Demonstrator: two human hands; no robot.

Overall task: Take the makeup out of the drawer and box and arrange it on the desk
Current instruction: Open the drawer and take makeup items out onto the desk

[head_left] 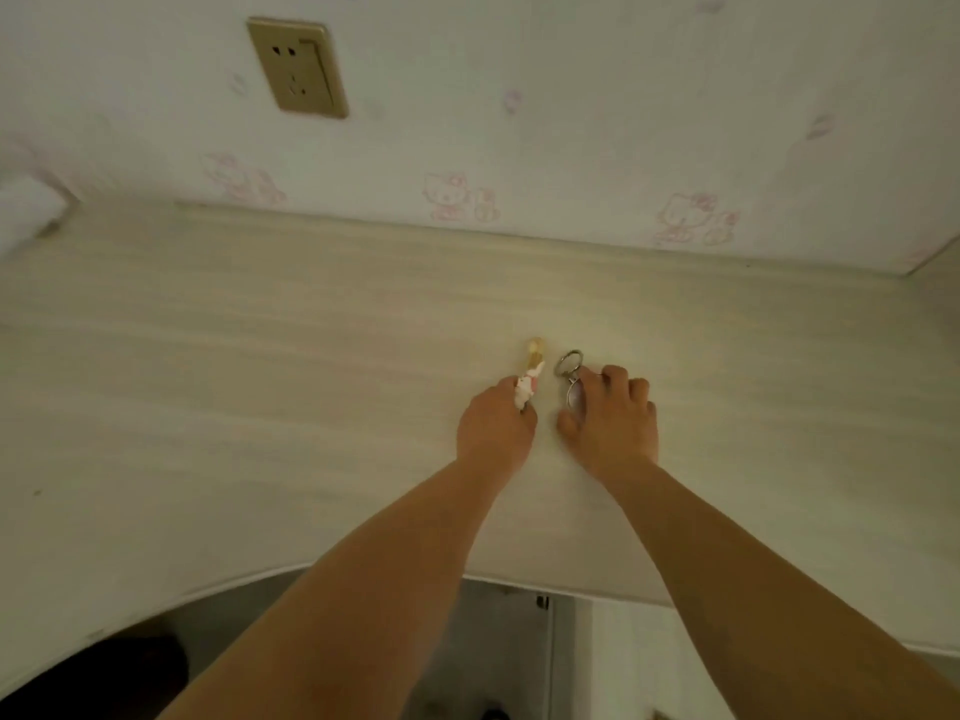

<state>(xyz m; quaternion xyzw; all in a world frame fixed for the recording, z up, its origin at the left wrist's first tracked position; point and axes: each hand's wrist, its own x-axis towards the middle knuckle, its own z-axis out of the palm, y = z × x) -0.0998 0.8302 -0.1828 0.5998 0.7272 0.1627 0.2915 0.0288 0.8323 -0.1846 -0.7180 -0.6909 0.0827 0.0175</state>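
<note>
a small makeup item (531, 374) — a slim stick with a pale gold tip and a white-and-pink figure on its body — sits near the middle of the worktop (260, 356), its tip pointing toward the wall; the left hand (496, 423) holds it at the near end, fingers curled round it; whether the item rests on the surface or is lifted just off it cannot be told; just beside it to the right lies a metal tool (569, 374) with ring-shaped loops, perhaps an eyelash curler, though it is too small to be sure; the right hand (610, 415) is over it, fingers bent and curled about its near part, the far ring sticking out past the fingertips; the two hands are close together but apart, with a narrow strip of bare surface between them; both forearms reach in from the lower edge of the view; the worktop is pale with a faint wood grain, its near edge curved; behind it stands a wall (571, 122) papered with faint pink cartoon cats; a gold-coloured socket plate (297, 67) is set in that wall, up and to the left — well apart from the hands.
</note>
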